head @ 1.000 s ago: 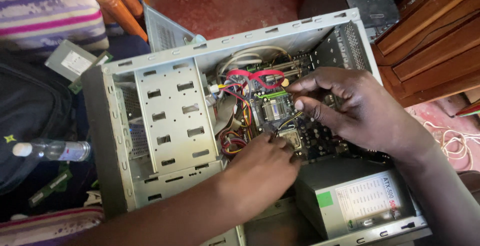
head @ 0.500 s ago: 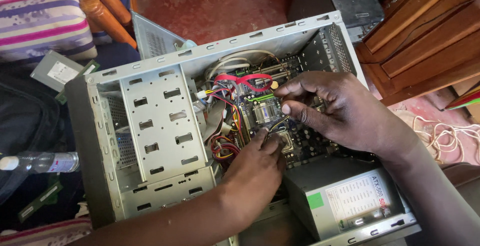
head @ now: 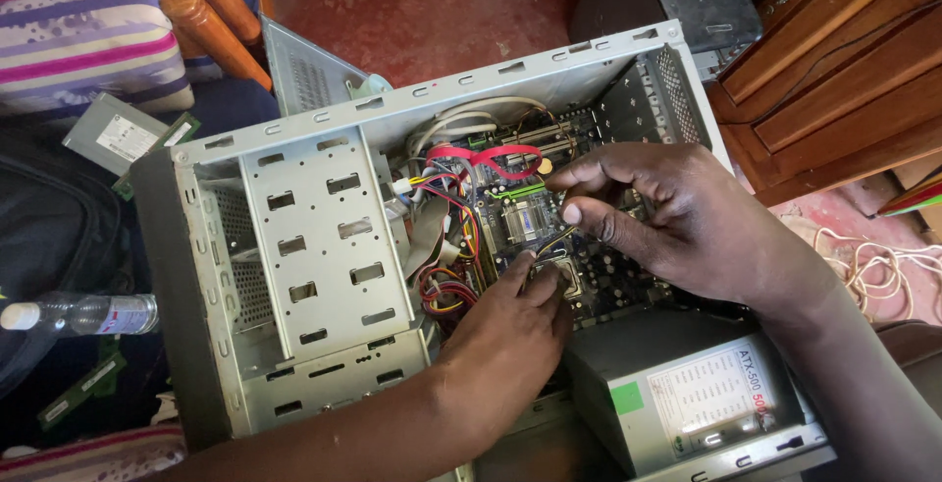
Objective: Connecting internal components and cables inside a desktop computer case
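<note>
Left hand fingertips pressing processor socket; right hand pinching above motherboard.

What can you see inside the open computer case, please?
Inside the computer case: motherboard, red cable, coloured wires, power supply. The left hand and right hand cover part of the board.
</note>
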